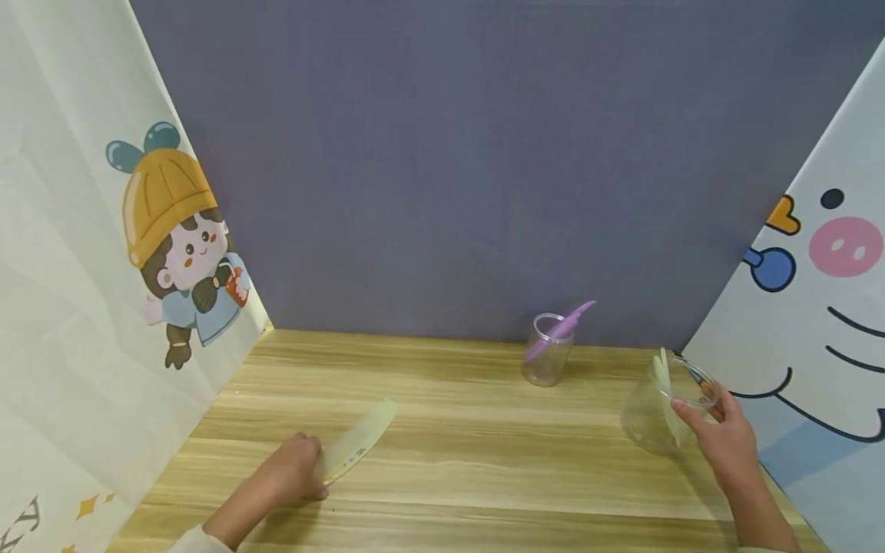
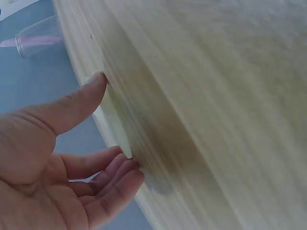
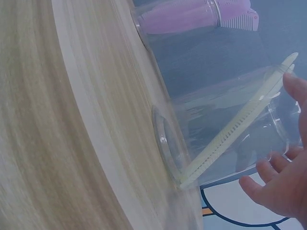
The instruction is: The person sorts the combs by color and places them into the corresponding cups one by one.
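Observation:
My left hand (image 1: 293, 467) holds the near end of a pale green comb (image 1: 362, 438) low over the left half of the table. In the left wrist view the thumb (image 2: 91, 93) is at one edge of it and the fingers (image 2: 112, 191) are at the other. On the right, my right hand (image 1: 729, 444) grips a clear plastic cup (image 1: 639, 421) near its rim, thumb on one side and fingers on the other. Inside leans another pale green comb (image 3: 235, 127), its teeth showing through the wall and its tip above the rim.
A second clear cup (image 1: 542, 374) stands at the back of the wooden table (image 1: 449, 476), with a purple comb (image 1: 579, 313) leaning in it. A dark grey panel (image 1: 449, 169) rises behind. Printed white panels flank the left (image 1: 62, 269) and right (image 1: 816, 330).

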`<state>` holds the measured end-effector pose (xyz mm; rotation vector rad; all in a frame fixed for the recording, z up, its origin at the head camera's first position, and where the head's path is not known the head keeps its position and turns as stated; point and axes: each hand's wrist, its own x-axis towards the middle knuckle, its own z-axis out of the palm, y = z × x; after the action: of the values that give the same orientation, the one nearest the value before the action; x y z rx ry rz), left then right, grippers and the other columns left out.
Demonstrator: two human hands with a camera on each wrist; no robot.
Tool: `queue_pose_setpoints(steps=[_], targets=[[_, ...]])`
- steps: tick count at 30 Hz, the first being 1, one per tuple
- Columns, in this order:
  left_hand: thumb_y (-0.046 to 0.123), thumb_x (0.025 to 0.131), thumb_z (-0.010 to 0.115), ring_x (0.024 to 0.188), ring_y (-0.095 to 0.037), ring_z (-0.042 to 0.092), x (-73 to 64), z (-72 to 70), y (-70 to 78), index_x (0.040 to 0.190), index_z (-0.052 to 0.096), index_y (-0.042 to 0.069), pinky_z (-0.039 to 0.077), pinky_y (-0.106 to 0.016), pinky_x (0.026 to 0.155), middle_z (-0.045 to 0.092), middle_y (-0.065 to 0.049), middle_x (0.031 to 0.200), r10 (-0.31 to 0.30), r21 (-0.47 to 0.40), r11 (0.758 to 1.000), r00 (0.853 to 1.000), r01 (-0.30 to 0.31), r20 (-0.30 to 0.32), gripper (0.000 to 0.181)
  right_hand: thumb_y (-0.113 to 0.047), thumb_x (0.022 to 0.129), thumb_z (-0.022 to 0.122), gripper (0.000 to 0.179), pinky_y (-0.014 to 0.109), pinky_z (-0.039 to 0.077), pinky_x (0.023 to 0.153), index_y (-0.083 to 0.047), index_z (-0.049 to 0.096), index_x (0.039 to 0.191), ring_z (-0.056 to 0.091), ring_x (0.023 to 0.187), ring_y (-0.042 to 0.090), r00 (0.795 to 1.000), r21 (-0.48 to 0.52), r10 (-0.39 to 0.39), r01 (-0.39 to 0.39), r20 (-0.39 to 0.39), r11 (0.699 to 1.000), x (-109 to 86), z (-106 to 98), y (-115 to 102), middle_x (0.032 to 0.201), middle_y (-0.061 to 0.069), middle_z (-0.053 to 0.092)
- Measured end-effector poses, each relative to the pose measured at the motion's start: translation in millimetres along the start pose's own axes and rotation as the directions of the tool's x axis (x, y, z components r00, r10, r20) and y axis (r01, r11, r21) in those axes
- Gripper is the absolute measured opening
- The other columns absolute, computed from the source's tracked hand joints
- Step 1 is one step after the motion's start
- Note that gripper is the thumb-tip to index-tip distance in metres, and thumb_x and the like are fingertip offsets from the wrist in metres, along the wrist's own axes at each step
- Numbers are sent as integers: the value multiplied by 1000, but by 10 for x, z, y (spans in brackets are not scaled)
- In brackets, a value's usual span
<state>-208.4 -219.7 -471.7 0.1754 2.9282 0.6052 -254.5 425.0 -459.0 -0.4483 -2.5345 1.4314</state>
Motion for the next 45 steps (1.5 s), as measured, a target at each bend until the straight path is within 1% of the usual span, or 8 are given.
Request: queue_pose_setpoints(steps=[8, 12, 16, 22, 30, 35, 40, 45], targets=[[14, 63, 94, 80, -20, 57, -3, 20, -9, 99, 66, -7, 56, -40, 74, 61, -9, 89, -13, -18, 1000, 1000, 13, -16, 50, -50, 97, 64, 98, 3, 37, 63, -12, 4, 165, 16, 153, 49, 1000, 1, 13, -12, -8, 1000, 12, -8, 1, 167, 29, 12], [15, 63, 94, 78, -19, 55, -9, 21, -23, 99, 66, -7, 55, -38, 72, 59, -8, 87, -18, 17, 1000, 1000, 18, -16, 51, -48, 98, 64, 98, 2, 37, 64, -12, 3, 165, 16, 152, 49, 1000, 3, -3, 3, -8, 1000, 12, -3, 11, 167, 30, 13], [13, 62, 94, 74, -19, 51, -23, 19, -40, 88, 64, -3, 51, -34, 66, 55, -6, 81, -11, 57, 998, 1000, 12, -20, 43, -48, 98, 65, 98, 1, 36, 64, -11, 3, 165, 18, 152, 49, 1000, -7, -13, 13, -19, 1000, 0, 9, 23, 166, 30, 16], [7, 59, 90, 69, -18, 45, -44, 10, -72, 74, 59, 4, 44, -31, 61, 51, -3, 74, -16, 21, 1000, 999, 17, -47, 35, -48, 97, 65, 100, 2, 35, 64, -12, 1, 165, 18, 152, 49, 1000, -7, -3, 3, -16, 1000, -8, 22, 26, 167, 28, 14], [5, 60, 86, 67, -19, 49, -9, -37, -86, 82, 62, 0, 46, -34, 60, 56, -4, 73, -15, -22, 1000, 998, 13, -66, 33, -47, 98, 65, 99, 1, 37, 65, -12, 1, 165, 17, 151, 51, 1000, 15, -11, 12, -13, 1000, -5, 11, 25, 166, 32, 15], [2, 62, 85, 70, -20, 57, 5, -64, -92, 91, 64, -2, 53, -37, 63, 64, -8, 78, -12, -50, 999, 996, 8, -88, 36, -46, 98, 65, 97, 1, 37, 66, -14, 3, 165, 17, 152, 49, 1000, 23, -14, 14, -13, 1000, -6, 15, 27, 166, 30, 15], [3, 63, 88, 85, -27, 68, 45, -84, -80, 105, 64, -7, 59, -43, 73, 71, -15, 92, -15, -92, 996, 997, 7, -80, 49, -46, 98, 65, 97, 0, 37, 66, -15, 3, 165, 17, 153, 48, 1000, 22, -15, 16, -10, 1000, -5, 18, 35, 167, 29, 14], [8, 63, 92, 85, -25, 67, 89, -64, -35, 115, 62, -11, 60, -43, 75, 70, -15, 93, -30, -140, 990, 997, 20, -72, 63, -47, 98, 64, 97, 1, 36, 66, -14, 2, 165, 16, 153, 47, 1000, 3, -22, 22, -10, 1000, -1, 12, 42, 168, 28, 12]])
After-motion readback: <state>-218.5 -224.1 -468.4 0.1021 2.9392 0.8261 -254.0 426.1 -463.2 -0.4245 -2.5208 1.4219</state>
